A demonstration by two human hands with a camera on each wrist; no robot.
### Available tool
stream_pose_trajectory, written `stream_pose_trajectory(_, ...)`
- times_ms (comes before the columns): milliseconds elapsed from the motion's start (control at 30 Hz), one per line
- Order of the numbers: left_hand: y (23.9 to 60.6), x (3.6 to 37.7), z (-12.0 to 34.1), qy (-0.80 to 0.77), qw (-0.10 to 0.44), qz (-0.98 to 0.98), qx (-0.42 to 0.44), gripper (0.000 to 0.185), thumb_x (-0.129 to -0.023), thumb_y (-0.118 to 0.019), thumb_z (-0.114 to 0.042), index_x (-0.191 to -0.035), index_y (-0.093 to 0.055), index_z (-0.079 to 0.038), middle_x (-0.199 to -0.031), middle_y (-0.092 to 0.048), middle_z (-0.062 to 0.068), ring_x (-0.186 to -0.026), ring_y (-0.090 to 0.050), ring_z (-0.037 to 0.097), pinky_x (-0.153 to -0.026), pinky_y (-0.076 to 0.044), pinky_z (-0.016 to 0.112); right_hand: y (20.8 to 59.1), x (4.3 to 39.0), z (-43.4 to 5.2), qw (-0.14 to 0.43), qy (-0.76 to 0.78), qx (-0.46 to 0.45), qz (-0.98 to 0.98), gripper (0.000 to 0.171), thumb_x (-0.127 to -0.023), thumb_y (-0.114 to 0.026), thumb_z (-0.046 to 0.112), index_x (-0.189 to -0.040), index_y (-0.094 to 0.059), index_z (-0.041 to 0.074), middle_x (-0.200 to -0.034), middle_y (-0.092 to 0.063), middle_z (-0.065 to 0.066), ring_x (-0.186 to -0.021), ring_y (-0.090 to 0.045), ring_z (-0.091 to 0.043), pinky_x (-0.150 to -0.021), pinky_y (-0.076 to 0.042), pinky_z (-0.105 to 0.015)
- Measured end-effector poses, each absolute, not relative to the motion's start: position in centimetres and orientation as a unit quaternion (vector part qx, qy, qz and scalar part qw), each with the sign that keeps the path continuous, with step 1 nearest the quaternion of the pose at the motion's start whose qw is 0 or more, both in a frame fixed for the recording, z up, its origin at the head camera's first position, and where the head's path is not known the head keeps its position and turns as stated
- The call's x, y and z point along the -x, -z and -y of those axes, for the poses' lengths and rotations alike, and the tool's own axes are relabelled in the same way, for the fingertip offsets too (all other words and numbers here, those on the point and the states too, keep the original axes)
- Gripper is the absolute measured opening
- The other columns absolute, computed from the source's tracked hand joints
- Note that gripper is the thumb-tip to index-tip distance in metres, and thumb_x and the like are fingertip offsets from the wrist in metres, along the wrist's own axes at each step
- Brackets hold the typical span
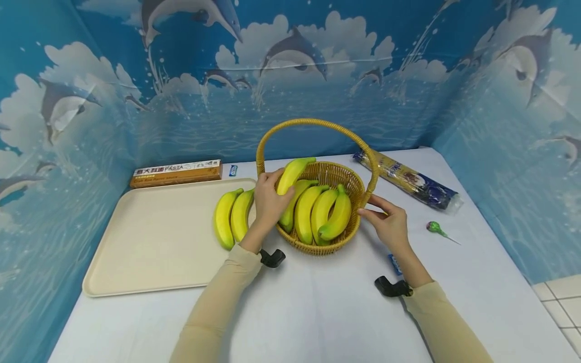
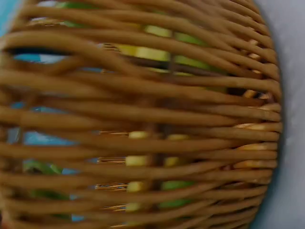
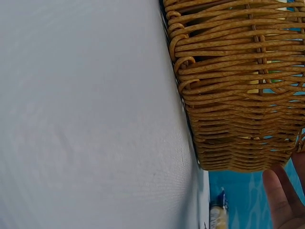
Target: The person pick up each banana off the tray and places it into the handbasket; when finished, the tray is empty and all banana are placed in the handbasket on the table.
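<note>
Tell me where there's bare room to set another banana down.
The tray is bare left of its two bananas. The white table lies open between the forearms. The basket is crowded with bananas, both hands at its rim.

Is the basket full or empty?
Nearly full: the basket holds four bananas, and the left hand grips a fifth banana over it.

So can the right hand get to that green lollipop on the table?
Probably yes. The lollipop lies in the open just beyond the right hand, with only bare white table between them.
</note>
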State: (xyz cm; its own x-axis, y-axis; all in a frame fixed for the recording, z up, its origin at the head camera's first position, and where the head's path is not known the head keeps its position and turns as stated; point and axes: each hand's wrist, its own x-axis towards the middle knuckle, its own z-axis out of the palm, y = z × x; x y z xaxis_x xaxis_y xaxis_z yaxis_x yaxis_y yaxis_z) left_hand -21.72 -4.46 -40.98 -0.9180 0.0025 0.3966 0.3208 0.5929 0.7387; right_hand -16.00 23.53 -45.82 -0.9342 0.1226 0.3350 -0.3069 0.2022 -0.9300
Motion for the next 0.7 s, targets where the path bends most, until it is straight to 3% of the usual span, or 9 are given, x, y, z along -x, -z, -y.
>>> stream_pose_trajectory(167, 41.8, 22.2, 3.9, 0.422, 0.161, 0.889, 0.074, 0.048, -0.085, -0.072, -0.020, -0.131, -0.063, -0.008, -0.112, -0.060, 0.019, -0.096, -0.057, 0.033, -0.081, -0.047, 0.047, 45.8, 16.1, -23.5, 0.169, -0.621, -0.051, 0.763, 0.043, -0.084, -0.075, 0.008, -0.125, -0.065, -0.001, -0.106, -0.068, 0.018, -0.084, -0.069, 0.003, -0.074, -0.055, -0.016)
stream_pose_trajectory(500, 42.7, 22.4, 3.7, 0.374, 0.173, 0.909, 0.066, 0.044, -0.086, -0.073, -0.014, -0.127, -0.064, -0.003, -0.120, -0.063, 0.021, -0.111, -0.058, 0.037, -0.097, -0.047, 0.050, 45.3, 15.9, -23.3, 0.167, -0.621, -0.050, 0.764, 0.043, -0.084, -0.073, 0.002, -0.125, -0.063, -0.005, -0.115, -0.070, -0.014, -0.081, -0.069, 0.005, -0.074, -0.055, -0.016)
stream_pose_trajectory(600, 43.0, 22.5, 3.7, 0.347, 0.180, 0.918, 0.065, 0.043, -0.086, -0.073, -0.016, -0.126, -0.064, -0.003, -0.120, -0.064, 0.020, -0.113, -0.058, 0.038, -0.097, -0.046, 0.051, 45.2, 15.8, -23.3, 0.166, -0.622, -0.051, 0.763, 0.043, -0.084, -0.073, 0.002, -0.125, -0.063, -0.005, -0.111, -0.072, -0.004, -0.081, -0.069, 0.005, -0.074, -0.055, -0.016)
stream_pose_trajectory(700, 43.1, 22.4, 3.7, 0.330, 0.178, 0.925, 0.058, 0.044, -0.086, -0.074, -0.018, -0.126, -0.064, -0.003, -0.121, -0.064, 0.020, -0.114, -0.058, 0.038, -0.097, -0.046, 0.051, 45.7, 16.0, -23.4, 0.168, -0.623, -0.055, 0.762, 0.044, -0.084, -0.073, 0.004, -0.126, -0.063, -0.004, -0.106, -0.069, 0.017, -0.081, -0.069, 0.004, -0.074, -0.055, -0.015)
